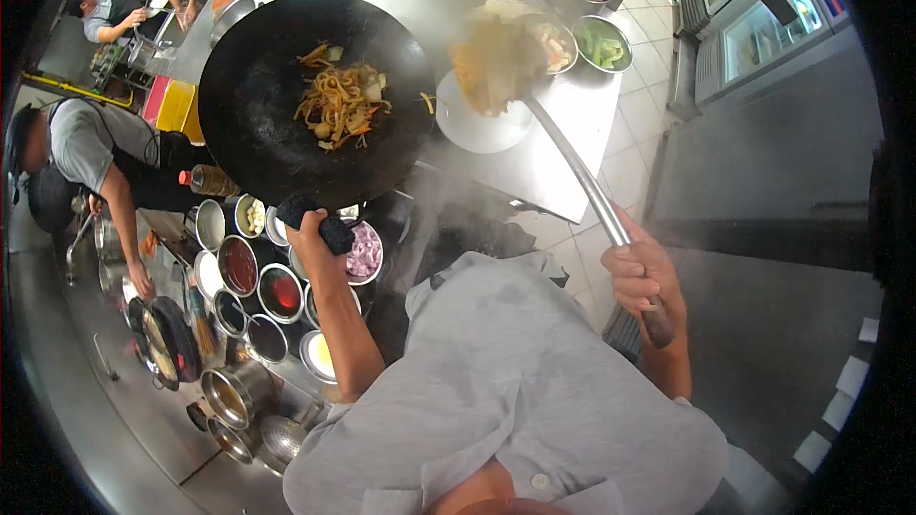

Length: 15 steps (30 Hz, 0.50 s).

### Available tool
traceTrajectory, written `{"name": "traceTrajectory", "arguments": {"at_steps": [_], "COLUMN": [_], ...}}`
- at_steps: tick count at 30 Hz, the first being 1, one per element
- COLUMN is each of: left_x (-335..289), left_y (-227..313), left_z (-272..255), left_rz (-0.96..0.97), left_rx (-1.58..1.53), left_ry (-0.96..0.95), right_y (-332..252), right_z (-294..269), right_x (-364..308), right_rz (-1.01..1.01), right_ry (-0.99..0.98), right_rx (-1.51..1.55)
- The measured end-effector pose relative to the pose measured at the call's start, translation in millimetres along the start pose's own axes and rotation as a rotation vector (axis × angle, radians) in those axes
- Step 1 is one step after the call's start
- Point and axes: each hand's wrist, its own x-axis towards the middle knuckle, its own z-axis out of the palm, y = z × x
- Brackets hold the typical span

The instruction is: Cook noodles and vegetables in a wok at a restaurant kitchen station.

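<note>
Pale floor tiles [625, 167] run beside a bright metal table [587, 133] in a steamy kitchen. Near its edge, a large black wok [250, 76] holds a heap of noodles with cut vegetables [343, 105]. The left hand [317, 240] is curled tightly around a black cloth [336, 235] at the wok's near rim; whatever lies under the cloth is hidden. The right hand [637, 275] is wrapped around the handle of a long metal ladle [577, 167], whose blurred head, with orange-brown food [491, 62], is over a white plate [491, 135] on the table; whether they touch, I cannot tell. A bowl of green vegetables [601, 44] sits beyond. Below the wok are small pots of sauce [281, 293] and chopped purple onion [364, 253]. At left, a co-worker in a gray shirt [81, 138] bends forward, one arm lowered.
</note>
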Motion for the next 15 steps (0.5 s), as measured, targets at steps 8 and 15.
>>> {"name": "traceTrajectory", "arguments": {"at_steps": [8,15], "left_x": [7,15], "left_y": [10,4], "left_z": [17,9], "left_rz": [-0.047,-0.104], "left_rx": [-0.019,-0.089], "left_ry": [-0.056,-0.037], "right_y": [40,45], "right_z": [-8,-2], "right_x": [49,66], "right_rz": [0.001,0.002], "right_ry": [0.166,0.34], "right_rx": [-0.447,-0.908]}}
